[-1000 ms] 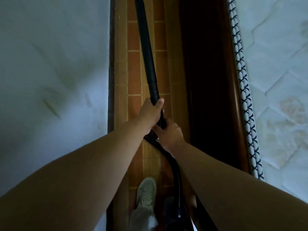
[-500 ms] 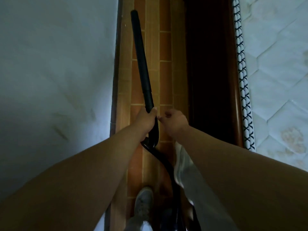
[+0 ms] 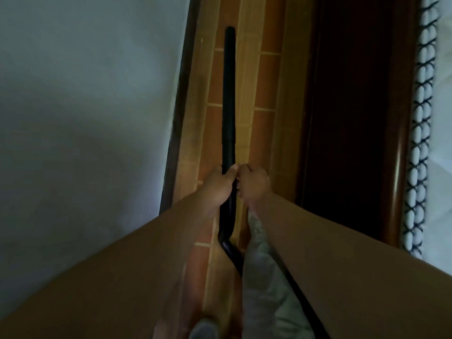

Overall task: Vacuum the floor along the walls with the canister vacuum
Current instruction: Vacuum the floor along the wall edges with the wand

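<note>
Wand (image 3: 228, 94), slim, black, gripped by left hand (image 3: 219, 184); right hand (image 3: 254, 183) beside, grip unclear.

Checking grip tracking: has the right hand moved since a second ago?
Yes. The right hand went forward along the bed frame, from behind the left hand on the wand to level with it.

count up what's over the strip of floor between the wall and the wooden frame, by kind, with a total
hands: 2, the left hand and the right hand
vacuum wand: 1
vacuum hose: 1
shoe: 1
total: 5
</note>
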